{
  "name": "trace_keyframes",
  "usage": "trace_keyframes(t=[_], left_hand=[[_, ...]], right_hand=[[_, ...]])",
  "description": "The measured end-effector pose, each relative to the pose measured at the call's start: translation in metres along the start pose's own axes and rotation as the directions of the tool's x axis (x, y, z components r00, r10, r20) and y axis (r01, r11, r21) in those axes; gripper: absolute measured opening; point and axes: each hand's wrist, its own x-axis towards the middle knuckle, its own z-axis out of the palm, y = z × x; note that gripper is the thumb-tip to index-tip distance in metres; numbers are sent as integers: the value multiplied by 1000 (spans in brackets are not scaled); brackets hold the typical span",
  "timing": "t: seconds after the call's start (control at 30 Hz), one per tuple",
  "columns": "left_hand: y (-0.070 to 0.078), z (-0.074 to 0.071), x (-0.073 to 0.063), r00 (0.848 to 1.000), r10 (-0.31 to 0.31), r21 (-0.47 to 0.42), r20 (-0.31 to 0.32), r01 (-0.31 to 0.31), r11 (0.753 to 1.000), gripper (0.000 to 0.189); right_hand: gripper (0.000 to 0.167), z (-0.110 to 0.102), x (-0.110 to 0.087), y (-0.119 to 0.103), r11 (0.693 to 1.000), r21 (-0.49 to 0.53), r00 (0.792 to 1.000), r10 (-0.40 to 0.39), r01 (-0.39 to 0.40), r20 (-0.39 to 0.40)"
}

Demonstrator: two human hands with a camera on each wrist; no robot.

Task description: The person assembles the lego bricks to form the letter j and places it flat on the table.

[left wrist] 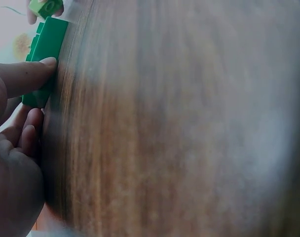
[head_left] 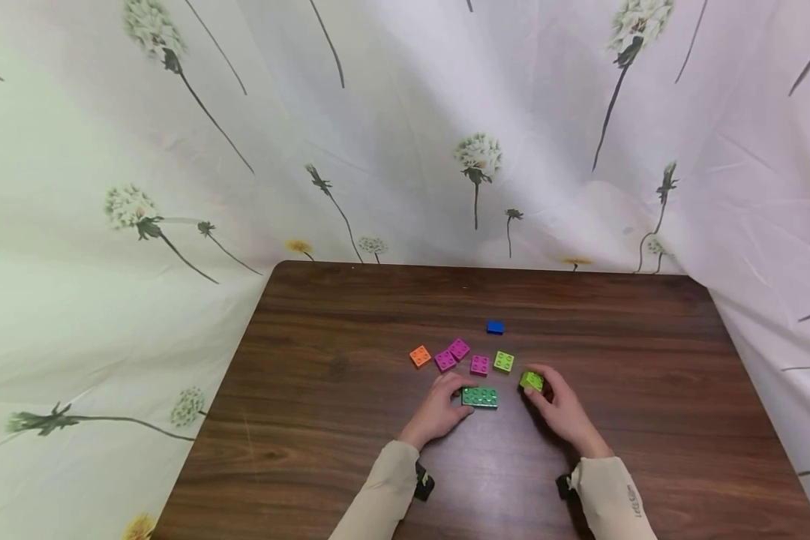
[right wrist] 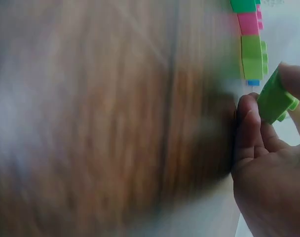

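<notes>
My left hand (head_left: 440, 409) pinches the left end of a long dark green toy brick (head_left: 480, 397), studs up, on the table. In the left wrist view the thumb (left wrist: 39, 74) presses on the long side of that brick. To the right, my right hand (head_left: 562, 405) grips a small lime green brick (head_left: 532, 381) between thumb and fingers. That brick is tilted in the right wrist view, its studs facing away from the tabletop. A second lime brick (head_left: 503, 361) lies just beyond, between the two hands.
Three magenta bricks, one of them nearest the lime brick (head_left: 479, 365), lie behind the green brick. An orange brick (head_left: 420, 356) sits to their left and a blue brick (head_left: 495, 328) farther back. The dark wooden table (head_left: 337, 315) meets a flower-printed cloth (head_left: 405, 150) behind.
</notes>
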Motion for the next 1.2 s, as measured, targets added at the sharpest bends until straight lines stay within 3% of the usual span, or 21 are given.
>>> trace_keyframes(t=[0.4, 0.73, 1.2], left_hand=[[-1, 1, -1, 1000, 21, 6, -14, -21, 1000, 39], [-1, 1, -1, 1000, 28, 5, -9, -28, 1000, 37], [0, 1, 0, 999, 33, 1, -5, -33, 999, 37]], right_hand=[[38, 17, -3, -18, 995, 86, 996, 36, -43, 83], [37, 29, -3, -22, 995, 53, 990, -94, 89, 104], [39, 33, 1, -26, 995, 26, 987, -101, 98, 123]])
